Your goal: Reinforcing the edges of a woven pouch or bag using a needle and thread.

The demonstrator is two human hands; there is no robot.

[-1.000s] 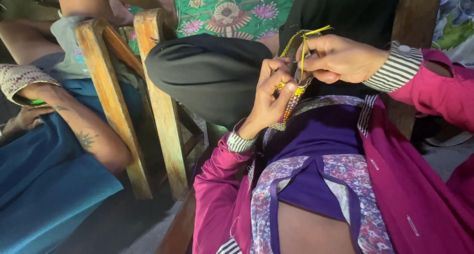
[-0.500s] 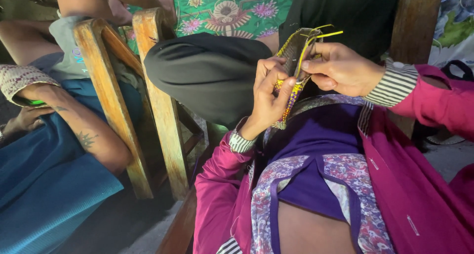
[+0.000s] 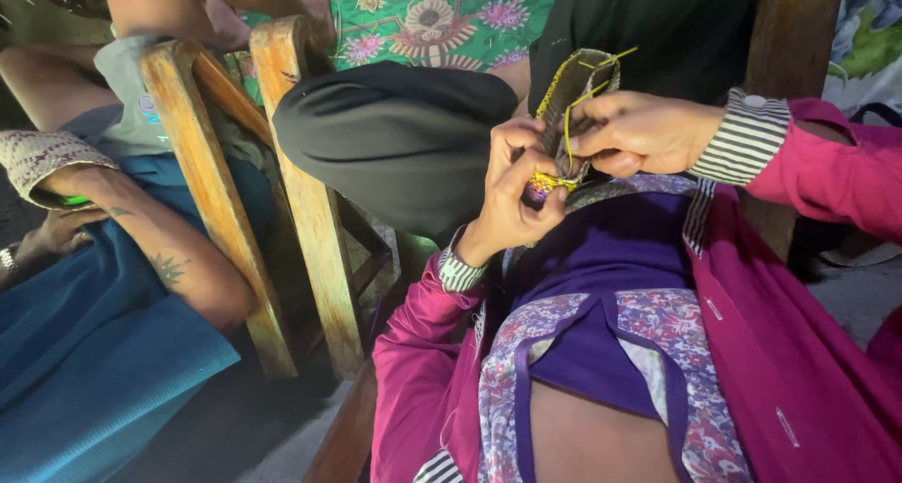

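My left hand [image 3: 512, 196] grips the lower end of a small dark beaded piece [image 3: 567, 107] with a yellow bead edge and multicoloured beads at its bottom. My right hand [image 3: 644, 131] pinches the same piece from the right, its fingers closed on a yellow thread [image 3: 587, 93] that loops up past the top edge. Both hands meet above my lap, over my purple top [image 3: 611, 257] and pink jacket [image 3: 808, 351]. The striped cuffs show at both wrists.
A wooden chair arm [image 3: 301, 192] and a second wooden arm [image 3: 202, 182] stand to my left. A person in black trousers [image 3: 395, 135] sits just behind my hands. Another person's tattooed forearm [image 3: 160, 257] rests on blue cloth at the far left.
My hands have lifted the beaded piece slightly higher and closer together. The right hand has slid further over the piece, and the yellow thread loop stands shorter above it.
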